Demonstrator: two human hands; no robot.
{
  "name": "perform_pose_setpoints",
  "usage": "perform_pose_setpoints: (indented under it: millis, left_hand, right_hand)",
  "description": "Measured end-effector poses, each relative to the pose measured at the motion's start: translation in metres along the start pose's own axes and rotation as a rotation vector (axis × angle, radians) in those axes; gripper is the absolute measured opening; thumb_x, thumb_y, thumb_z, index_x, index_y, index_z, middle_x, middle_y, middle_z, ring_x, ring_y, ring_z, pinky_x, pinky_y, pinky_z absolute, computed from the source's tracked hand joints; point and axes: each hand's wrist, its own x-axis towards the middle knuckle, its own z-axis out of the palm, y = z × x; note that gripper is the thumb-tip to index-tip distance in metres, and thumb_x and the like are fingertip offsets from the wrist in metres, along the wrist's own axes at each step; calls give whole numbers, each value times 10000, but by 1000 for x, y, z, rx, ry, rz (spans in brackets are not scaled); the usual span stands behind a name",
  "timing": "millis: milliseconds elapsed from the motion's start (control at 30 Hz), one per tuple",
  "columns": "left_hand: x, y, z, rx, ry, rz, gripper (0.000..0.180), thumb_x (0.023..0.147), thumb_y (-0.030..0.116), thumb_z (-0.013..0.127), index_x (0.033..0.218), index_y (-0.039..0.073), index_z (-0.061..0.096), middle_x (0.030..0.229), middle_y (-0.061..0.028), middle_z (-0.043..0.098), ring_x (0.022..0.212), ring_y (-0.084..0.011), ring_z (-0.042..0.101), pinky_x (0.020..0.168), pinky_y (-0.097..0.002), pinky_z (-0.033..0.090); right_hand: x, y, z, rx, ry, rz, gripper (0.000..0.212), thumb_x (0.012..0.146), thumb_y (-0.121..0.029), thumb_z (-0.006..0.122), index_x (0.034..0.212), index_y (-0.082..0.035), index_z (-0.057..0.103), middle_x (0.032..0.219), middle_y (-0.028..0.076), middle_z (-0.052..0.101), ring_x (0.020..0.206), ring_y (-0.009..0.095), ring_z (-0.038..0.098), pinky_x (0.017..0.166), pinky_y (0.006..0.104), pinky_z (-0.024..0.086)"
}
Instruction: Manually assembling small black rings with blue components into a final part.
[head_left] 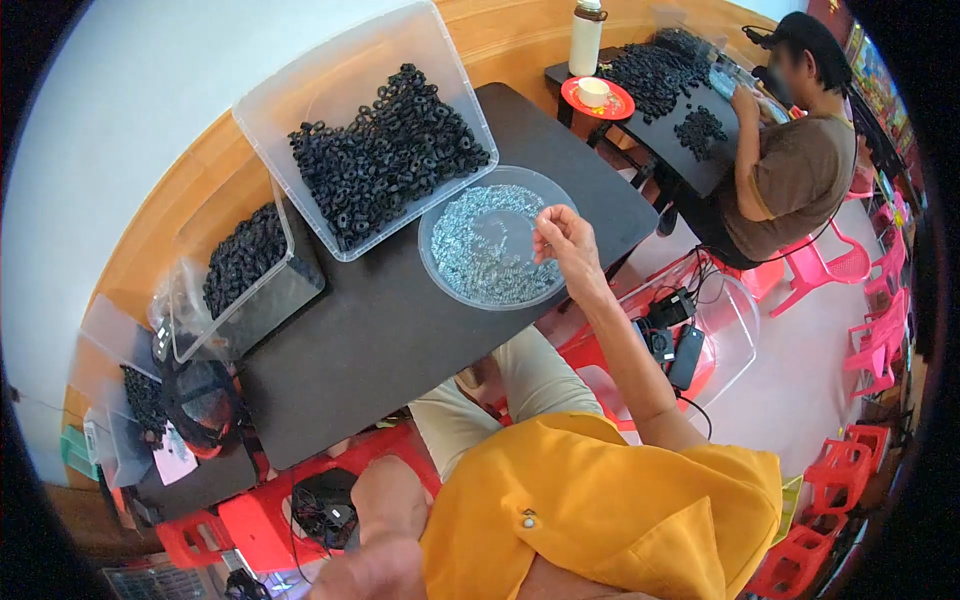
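My right hand (567, 243) hovers over the right side of a round clear plastic tub (428, 262). Its thumb and fingers are pinched together; whatever they hold, if anything, is too small to make out. Many small shiny silver metal pieces (465, 250) lie spread in the tub, thinner toward the middle. Behind it stands a large clear bin (300, 88) filled with small black ring-shaped parts (385, 165). My bare left arm (388, 500) is bent at the lower left, beside the table, and its hand is out of sight.
A smaller clear bin (250, 320) of black parts sits at the dark table's (370, 350) left end. On the right, a co-worker (800, 170) handles things at another table with black parts, a cup (592, 92) and a bottle (586, 40). Cabled black devices (672, 325) rest near my right forearm.
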Motion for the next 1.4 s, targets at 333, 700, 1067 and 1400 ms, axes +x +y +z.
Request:
perform_pose_setpoints:
  millis: [333,700,1067,1400]
  left_hand:
    - [24,15,9,-23,100,-222,369,666,266,689,1004,187,562,1068,1,440,1059,-197,378,788,-461,376]
    - [14,2,0,-40,67,-204,377,671,262,686,1017,174,563,1071,1,442,1047,-190,389,781,-467,376]
    - [5,-13,-26,-50,-31,-287,379,682,270,677,1027,170,556,1070,-4,442,1039,-187,394,783,-471,369]
    - [-113,-152,-157,1086,-139,-1200,163,761,-10,567,911,-8,630,807,-92,604,688,-152,566,620,-271,448]
  right_hand:
    - [-15,-7,3,-40,-1,-30,115,850,-164,562,853,-51,539,721,15,551,620,83,536,545,217,470]
    - [-15,4,4,-56,-34,8,105,843,-154,568,839,-50,550,712,11,551,615,81,534,544,218,472]
    - [-12,4,11,-50,-34,14,87,839,-118,567,838,-32,551,713,15,552,611,83,536,537,219,473]
    - [-17,-3,9,-80,-26,-1,71,843,-75,547,828,-6,545,690,10,541,606,72,522,536,213,465]
